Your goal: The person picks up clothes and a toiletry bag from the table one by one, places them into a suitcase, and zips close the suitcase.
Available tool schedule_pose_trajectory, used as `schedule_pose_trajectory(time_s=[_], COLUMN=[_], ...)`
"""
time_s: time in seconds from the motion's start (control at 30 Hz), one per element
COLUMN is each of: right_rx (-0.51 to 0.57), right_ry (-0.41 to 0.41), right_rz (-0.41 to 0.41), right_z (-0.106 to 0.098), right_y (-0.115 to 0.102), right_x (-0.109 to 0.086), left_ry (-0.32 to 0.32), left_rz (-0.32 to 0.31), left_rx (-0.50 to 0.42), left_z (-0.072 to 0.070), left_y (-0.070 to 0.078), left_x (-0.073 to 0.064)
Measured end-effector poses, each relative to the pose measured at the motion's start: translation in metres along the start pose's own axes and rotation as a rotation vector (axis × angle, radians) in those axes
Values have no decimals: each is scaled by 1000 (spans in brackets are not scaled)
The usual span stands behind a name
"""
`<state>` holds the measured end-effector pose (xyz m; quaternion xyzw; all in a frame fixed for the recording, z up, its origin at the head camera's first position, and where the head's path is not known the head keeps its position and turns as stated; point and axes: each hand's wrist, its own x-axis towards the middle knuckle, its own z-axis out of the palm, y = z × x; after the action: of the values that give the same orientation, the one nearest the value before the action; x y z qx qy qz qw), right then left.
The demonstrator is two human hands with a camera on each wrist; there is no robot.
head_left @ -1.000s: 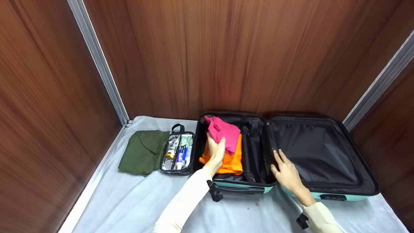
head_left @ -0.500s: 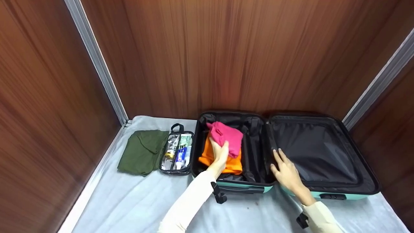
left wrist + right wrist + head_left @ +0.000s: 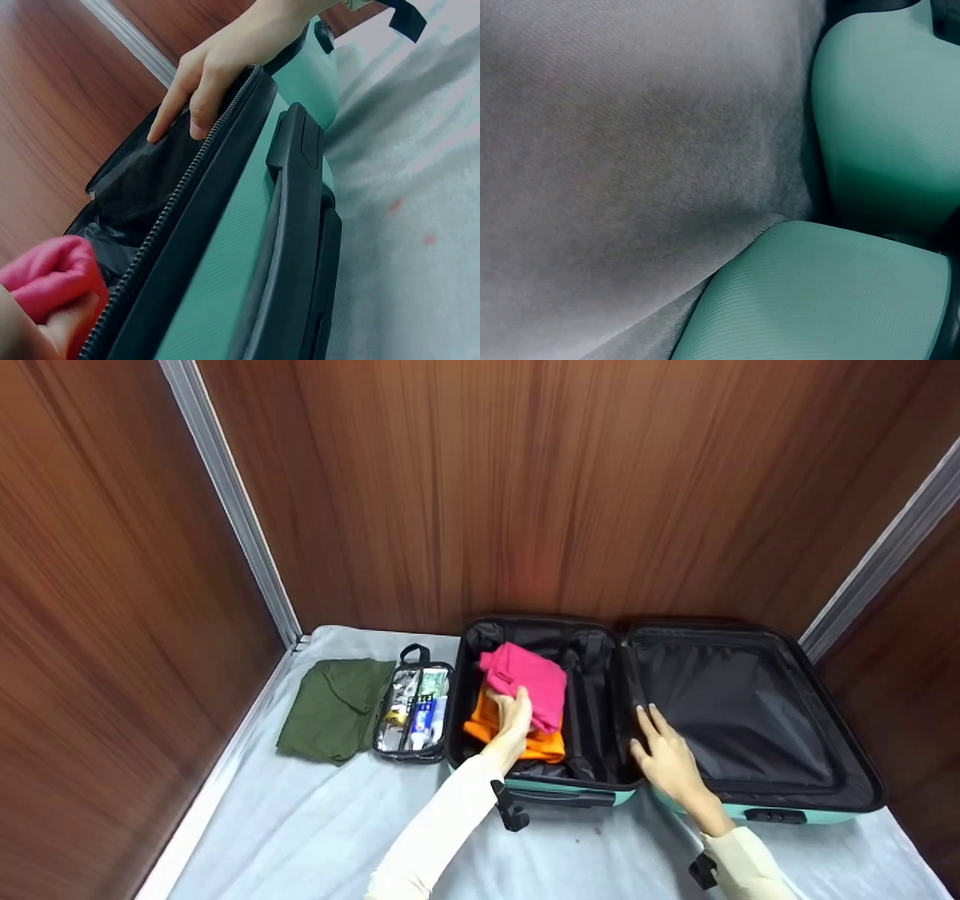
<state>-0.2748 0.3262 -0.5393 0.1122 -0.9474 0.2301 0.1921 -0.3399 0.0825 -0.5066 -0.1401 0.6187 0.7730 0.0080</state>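
Observation:
In the head view, my left hand [image 3: 513, 721] grips a folded pink garment [image 3: 531, 681] by its near left edge, thumb on top. The pink garment lies over a folded orange garment [image 3: 541, 746] inside the left half of an open suitcase [image 3: 595, 712]. The left wrist view shows the pink cloth [image 3: 56, 271] beside the zippered rim [image 3: 180, 202], with only part of my left hand [image 3: 26, 330] visible. My right hand [image 3: 670, 763] rests on the suitcase's middle edge, fingers extended toward the lid half [image 3: 735, 705]. The right wrist view shows only the mint shell [image 3: 825, 292] and bedding.
Left of the suitcase lies a clear toiletry bag [image 3: 411, 712] with tubes inside. Beyond it is a folded dark green garment [image 3: 330, 711]. A light blue sheet [image 3: 315, 817] covers the surface, and wood-grain panels [image 3: 510, 495] stand behind and at both sides.
My left hand has moved the pink garment slightly right and toward me, down onto the orange one, where it lies flatter. My right hand has stayed on the suitcase edge.

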Motion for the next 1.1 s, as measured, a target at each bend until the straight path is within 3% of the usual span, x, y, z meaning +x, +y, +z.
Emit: schedule_pose_trajectory(time_s=[0.17,0.27,0.4,0.53,0.77,1.1], right_rx=[-10,-9,-6,-7,-6,0], right_ry=[-1,-15,-26,-33,-34,-12], right_rz=[8,16,21,28,34,23], right_z=[-1,-1,-4,-5,-5,-4], right_y=[-1,-2,-3,-5,-5,-5], right_x=[0,0,0,0,1,1], left_ry=[35,42,35,63,-21,-89], left_rz=[58,58,51,89,18,20], left_rx=[109,133,119,95,-32,121], left_z=[-4,-8,-13,-16,-20,-34], left_y=[0,1,3,2,-1,0], left_x=[1,1,1,2,3,4])
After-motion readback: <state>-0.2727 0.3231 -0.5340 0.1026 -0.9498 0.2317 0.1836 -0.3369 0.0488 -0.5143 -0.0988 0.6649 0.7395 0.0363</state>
